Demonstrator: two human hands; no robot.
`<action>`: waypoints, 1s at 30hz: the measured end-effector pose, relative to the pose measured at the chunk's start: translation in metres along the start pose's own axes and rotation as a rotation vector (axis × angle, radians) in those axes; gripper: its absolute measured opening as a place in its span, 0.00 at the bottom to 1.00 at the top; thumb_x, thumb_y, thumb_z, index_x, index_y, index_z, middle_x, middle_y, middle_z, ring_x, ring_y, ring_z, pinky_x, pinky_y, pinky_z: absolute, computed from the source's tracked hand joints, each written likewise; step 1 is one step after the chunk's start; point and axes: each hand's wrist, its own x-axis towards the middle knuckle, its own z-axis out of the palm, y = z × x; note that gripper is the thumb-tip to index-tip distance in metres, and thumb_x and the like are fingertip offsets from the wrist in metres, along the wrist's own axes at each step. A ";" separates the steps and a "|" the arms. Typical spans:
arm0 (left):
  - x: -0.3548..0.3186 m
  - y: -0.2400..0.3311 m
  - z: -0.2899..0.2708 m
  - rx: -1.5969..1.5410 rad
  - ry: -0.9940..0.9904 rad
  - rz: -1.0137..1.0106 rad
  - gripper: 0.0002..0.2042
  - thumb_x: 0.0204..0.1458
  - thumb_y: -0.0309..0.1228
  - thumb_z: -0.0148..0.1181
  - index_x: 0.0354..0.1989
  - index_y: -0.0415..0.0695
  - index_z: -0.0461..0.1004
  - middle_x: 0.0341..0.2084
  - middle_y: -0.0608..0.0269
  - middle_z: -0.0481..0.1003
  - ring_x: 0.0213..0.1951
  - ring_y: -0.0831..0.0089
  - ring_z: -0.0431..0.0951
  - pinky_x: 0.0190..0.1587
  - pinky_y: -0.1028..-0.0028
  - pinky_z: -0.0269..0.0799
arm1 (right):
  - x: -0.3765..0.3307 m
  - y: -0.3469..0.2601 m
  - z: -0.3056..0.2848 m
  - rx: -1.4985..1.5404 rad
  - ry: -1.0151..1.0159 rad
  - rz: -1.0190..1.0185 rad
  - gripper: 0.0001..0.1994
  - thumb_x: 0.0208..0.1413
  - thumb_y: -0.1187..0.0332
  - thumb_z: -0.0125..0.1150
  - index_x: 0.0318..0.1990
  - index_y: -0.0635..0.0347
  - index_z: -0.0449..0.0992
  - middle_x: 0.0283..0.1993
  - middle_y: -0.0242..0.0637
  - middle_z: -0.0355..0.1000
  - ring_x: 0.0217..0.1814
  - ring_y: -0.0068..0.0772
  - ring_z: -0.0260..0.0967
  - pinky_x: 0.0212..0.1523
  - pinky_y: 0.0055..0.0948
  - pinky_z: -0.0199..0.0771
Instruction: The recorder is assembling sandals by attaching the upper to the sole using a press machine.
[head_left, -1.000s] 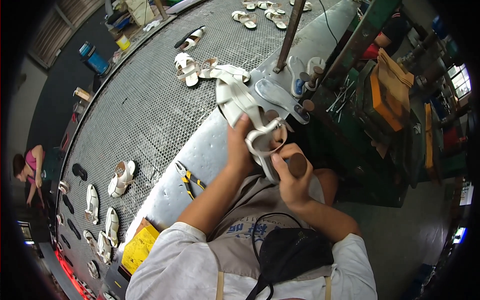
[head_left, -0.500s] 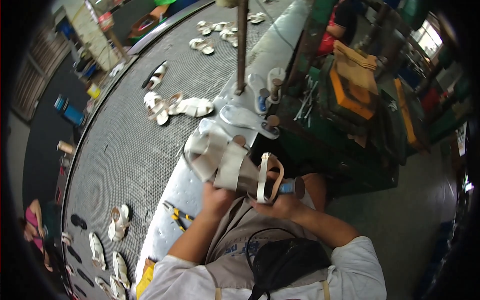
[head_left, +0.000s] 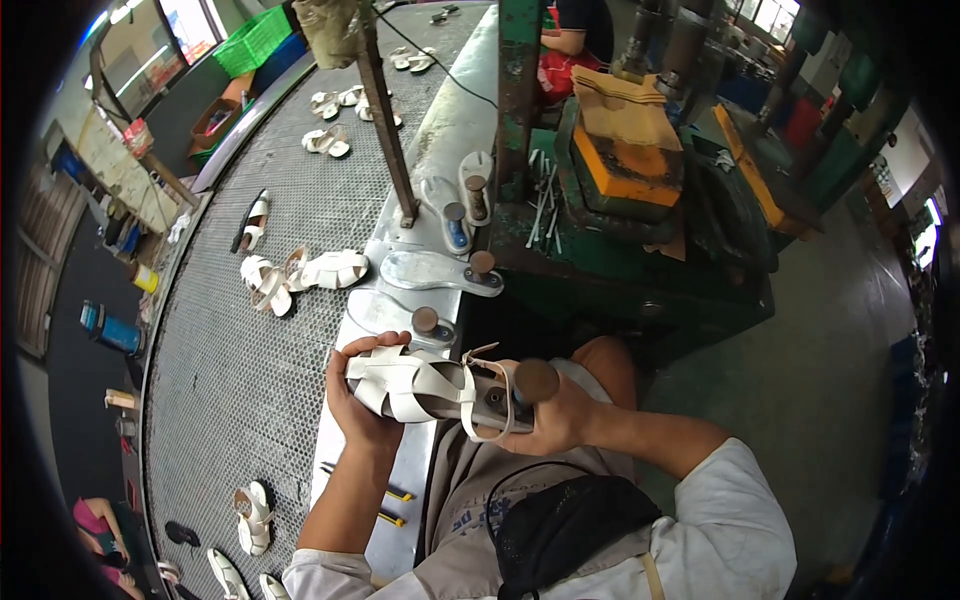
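Observation:
I hold a white strappy sandal (head_left: 400, 385) level over the metal ledge, in both hands. A shoe last sits inside it, and its round brown post (head_left: 537, 381) sticks up at the heel. My left hand (head_left: 360, 412) is wrapped around the toe, with fingers over the far edge. At the heel, my right hand (head_left: 568, 412) grips the sandal and last beneath the post. The loose buckle strap end (head_left: 484, 350) stands up. Just beyond lies a grey shoe last (head_left: 385, 312), with another last (head_left: 425, 272) behind it. Pliers (head_left: 398, 494) with yellow handles rest by my left forearm.
White sandals (head_left: 335, 269) are scattered over the mesh-patterned conveyor (head_left: 290, 370) on the left. Two more lasts (head_left: 447, 212) stand near a metal post (head_left: 388, 130). To the right is a green machine (head_left: 620, 300) with an orange block (head_left: 625, 165). Another person (head_left: 575, 45) sits behind it.
Both hands have turned and lowered the sandal from a tilted, blurred position to a level one. My left hand has shifted left, around the toe. The whole view has swung to the right.

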 end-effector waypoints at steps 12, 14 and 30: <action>-0.023 -0.057 -0.118 1.815 -0.324 -0.093 0.36 0.58 0.40 0.71 0.76 0.49 0.67 0.77 0.34 0.57 0.77 0.35 0.55 0.77 0.46 0.53 | 0.121 0.078 -0.228 -0.905 0.893 0.786 0.41 0.62 0.38 0.65 0.60 0.77 0.68 0.36 0.54 0.85 0.40 0.56 0.87 0.43 0.51 0.87; -0.032 -0.065 -0.108 1.926 -0.342 -0.090 0.38 0.56 0.41 0.72 0.76 0.49 0.67 0.79 0.34 0.55 0.78 0.34 0.52 0.78 0.44 0.52 | 0.134 0.108 -0.243 -1.014 0.884 0.842 0.43 0.62 0.36 0.62 0.59 0.78 0.67 0.33 0.53 0.85 0.39 0.57 0.87 0.41 0.51 0.87; -0.043 -0.105 -0.090 2.207 -0.255 0.050 0.49 0.49 0.40 0.74 0.82 0.49 0.57 0.82 0.34 0.46 0.82 0.35 0.44 0.80 0.41 0.41 | 0.145 0.121 -0.284 -1.020 0.616 0.960 0.49 0.61 0.30 0.61 0.63 0.77 0.66 0.50 0.56 0.84 0.50 0.53 0.87 0.48 0.50 0.86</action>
